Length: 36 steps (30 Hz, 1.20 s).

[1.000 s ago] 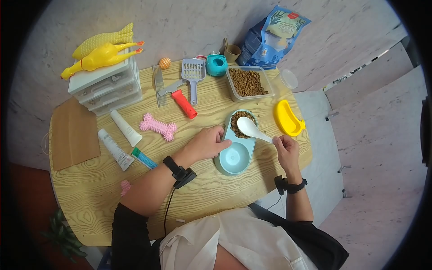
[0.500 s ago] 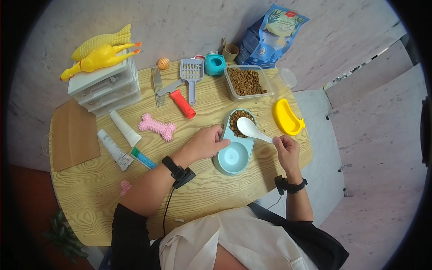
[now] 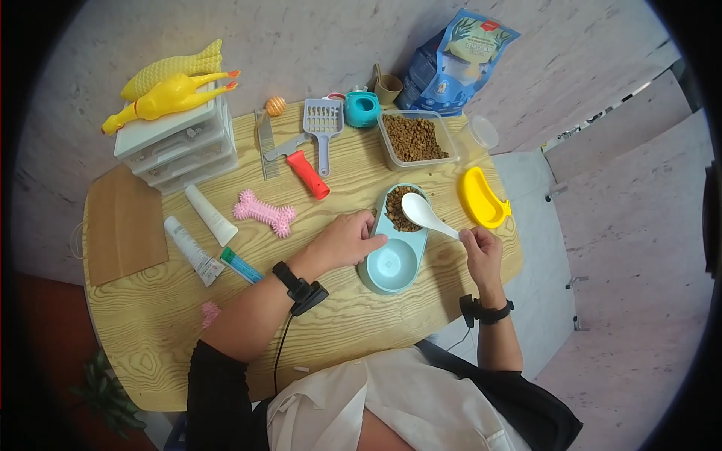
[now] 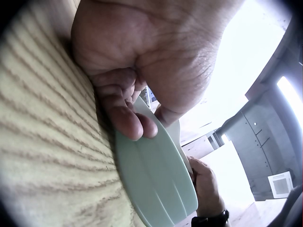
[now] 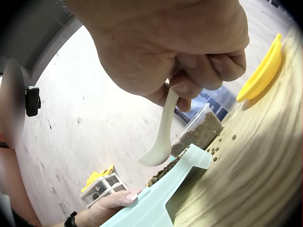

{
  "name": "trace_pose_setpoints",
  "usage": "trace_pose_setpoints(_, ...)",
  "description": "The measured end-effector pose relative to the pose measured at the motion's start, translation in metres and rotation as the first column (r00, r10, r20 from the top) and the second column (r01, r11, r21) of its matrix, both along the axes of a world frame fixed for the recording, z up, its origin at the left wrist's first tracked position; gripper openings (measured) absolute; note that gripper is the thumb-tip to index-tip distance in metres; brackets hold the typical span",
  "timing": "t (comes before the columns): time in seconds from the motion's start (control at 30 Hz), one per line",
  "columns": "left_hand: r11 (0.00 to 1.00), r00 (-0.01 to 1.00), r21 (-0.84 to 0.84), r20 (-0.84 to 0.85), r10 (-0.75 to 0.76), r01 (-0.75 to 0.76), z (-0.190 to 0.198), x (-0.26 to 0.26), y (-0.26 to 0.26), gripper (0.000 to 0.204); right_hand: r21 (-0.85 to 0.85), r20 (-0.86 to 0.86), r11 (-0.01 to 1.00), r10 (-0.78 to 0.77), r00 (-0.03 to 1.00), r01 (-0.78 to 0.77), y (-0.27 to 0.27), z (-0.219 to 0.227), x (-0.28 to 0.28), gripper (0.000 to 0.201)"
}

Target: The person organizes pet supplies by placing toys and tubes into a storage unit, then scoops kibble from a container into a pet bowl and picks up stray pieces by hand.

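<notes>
A light blue double pet bowl [image 3: 372, 269] lies on the wooden table [image 3: 150, 331]; its far well holds brown kibble [image 3: 395, 210], its near well is bare. My left hand [image 3: 347, 237] rests against the bowl's left side [image 4: 156, 179], fingers curled on its rim. My right hand [image 3: 481, 252] pinches the handle of a white spoon [image 3: 421, 212], whose bowl hovers over the kibble [image 5: 158, 151]. A clear tub of kibble [image 3: 413, 138] stands behind the bowl.
A yellow scoop [image 3: 480, 197] lies right of the bowl. A pink bone toy [image 3: 263, 213], tubes [image 3: 210, 214], a red-handled comb [image 3: 307, 171], a slotted scoop [image 3: 323, 124] and a teal toy [image 3: 362, 108] lie left and behind. Drawers [image 3: 177, 143] carry rubber chickens [image 3: 165, 94]. A feed bag [image 3: 455, 60] stands behind.
The spoon has shifted slightly to the right over the kibble well, along with my right hand. My left hand stays on the bowl.
</notes>
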<state>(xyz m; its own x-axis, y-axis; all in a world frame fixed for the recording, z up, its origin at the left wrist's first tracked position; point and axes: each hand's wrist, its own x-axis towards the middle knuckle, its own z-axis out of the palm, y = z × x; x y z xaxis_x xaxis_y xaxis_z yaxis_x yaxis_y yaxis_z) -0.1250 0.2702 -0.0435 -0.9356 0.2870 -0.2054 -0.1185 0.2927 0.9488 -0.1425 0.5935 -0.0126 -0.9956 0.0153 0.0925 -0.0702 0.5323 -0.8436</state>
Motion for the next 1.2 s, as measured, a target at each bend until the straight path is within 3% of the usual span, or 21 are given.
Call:
trace_pose_setpoints(0.67,1.0,1.0,0.009,0.005,-0.004,0.004,-0.0004,-0.0004,0.0005,0.034,0.053,-0.016,0.999,-0.01,1.0,0.011,-0.0042,0.0026,-0.0024,0.028)
trace_pose_setpoints(0.73,1.0,1.0,0.011,-0.001,-0.003,0.003,-0.0025,-0.0005,0.0005,0.034,-0.062,-0.035,0.998,-0.02,0.999,0.017,-0.0011,-0.0002,-0.0045,0.027)
trace_pose_setpoints(0.87,1.0,1.0,-0.001,-0.01,-0.012,0.012,-0.002,-0.0008,0.0,0.034,-0.07,-0.024,0.997,-0.038,0.999,0.036,0.0014,0.003,-0.0042,0.026)
trace_pose_setpoints(1.2,1.0,1.0,0.008,-0.002,-0.011,0.011,-0.0004,-0.0004,-0.0001,0.035,0.034,0.003,0.999,-0.008,1.0,0.008,-0.0069,0.0016,-0.0017,0.026)
